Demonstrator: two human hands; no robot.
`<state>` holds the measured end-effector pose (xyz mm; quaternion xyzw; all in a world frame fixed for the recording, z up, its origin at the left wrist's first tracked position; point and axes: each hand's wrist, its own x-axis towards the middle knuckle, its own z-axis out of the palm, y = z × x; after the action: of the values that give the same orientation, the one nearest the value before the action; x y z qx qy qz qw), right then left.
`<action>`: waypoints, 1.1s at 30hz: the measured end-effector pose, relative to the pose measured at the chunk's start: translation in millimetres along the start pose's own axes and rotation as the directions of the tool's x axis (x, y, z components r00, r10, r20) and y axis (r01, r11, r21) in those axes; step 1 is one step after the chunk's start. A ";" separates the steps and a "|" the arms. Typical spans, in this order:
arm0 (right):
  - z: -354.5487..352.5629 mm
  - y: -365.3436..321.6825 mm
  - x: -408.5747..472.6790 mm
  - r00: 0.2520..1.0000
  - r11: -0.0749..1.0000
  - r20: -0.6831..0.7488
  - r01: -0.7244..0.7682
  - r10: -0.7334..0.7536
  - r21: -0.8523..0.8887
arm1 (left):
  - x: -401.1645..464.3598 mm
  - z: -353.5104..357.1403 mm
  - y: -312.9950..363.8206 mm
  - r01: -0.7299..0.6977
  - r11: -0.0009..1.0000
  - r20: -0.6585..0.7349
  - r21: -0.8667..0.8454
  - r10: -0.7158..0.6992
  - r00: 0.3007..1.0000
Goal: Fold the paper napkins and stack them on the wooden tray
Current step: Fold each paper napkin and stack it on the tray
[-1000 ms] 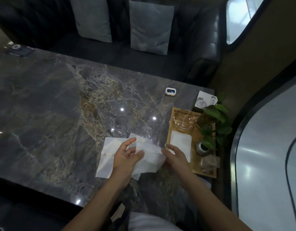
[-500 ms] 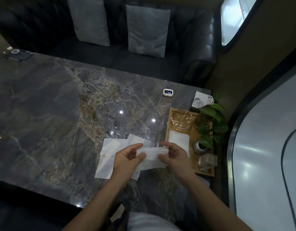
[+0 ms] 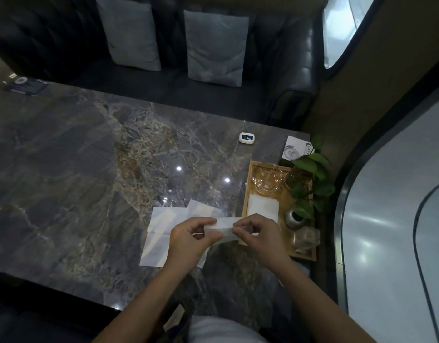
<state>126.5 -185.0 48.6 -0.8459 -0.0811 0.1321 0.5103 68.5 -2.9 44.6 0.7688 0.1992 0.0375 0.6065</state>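
A white paper napkin [image 3: 224, 227], folded into a narrow strip, is held just above the marble table between both hands. My left hand [image 3: 188, 240] pinches its left end and my right hand [image 3: 259, 237] pinches its right end. Beneath them lie flat unfolded napkins [image 3: 157, 233], one partly over another [image 3: 204, 209]. The wooden tray [image 3: 246, 194] sits to the right, with a folded napkin [image 3: 263, 206] lying flat in its middle.
On the tray stand a glass bowl [image 3: 267, 179], a small silver vase [image 3: 293, 216] with a green plant [image 3: 309, 174], and a clear glass [image 3: 307, 237]. A small white device [image 3: 246, 138] and a card [image 3: 296, 148] lie beyond it. A dark sofa with grey cushions [image 3: 214, 45] faces the table.
The napkin was lifted off the table and folded in on itself; both hands have come closer together, pinching it into a narrower strip.
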 end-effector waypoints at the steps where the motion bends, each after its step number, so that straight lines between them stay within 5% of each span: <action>1: -0.8 -0.3 0.1 1.000 1.000 0.000 0.008 -0.008 -0.001 | 0.0 0.0 -0.1 -0.021 1.000 0.008 0.019 0.021 1.000; 11: -8.5 -1.1 -2.3 0.992 0.988 0.018 0.123 -0.121 -0.095 | 3.4 -0.1 -2.8 -0.182 0.954 0.088 0.238 0.166 0.982; 15: -8.7 -8.3 -2.9 0.985 0.973 0.106 0.153 -0.136 -0.172 | 6.7 -1.6 5.8 -0.112 0.976 0.237 0.185 0.066 0.969; 22: -7.0 -16.9 -7.1 0.965 0.997 0.251 0.077 -0.080 0.021 | 17.4 -2.5 17.1 -0.057 0.982 0.310 0.178 -0.001 0.951; 33: -14.5 -9.7 -5.5 0.989 0.959 0.146 -0.067 0.027 0.276 | 12.9 0.3 23.2 0.228 0.950 0.277 -0.212 -0.165 0.946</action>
<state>125.7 -194.2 64.4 -0.7554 -0.0774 0.2137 0.6146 86.5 -2.9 64.1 0.6638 0.1891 -0.0992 0.7168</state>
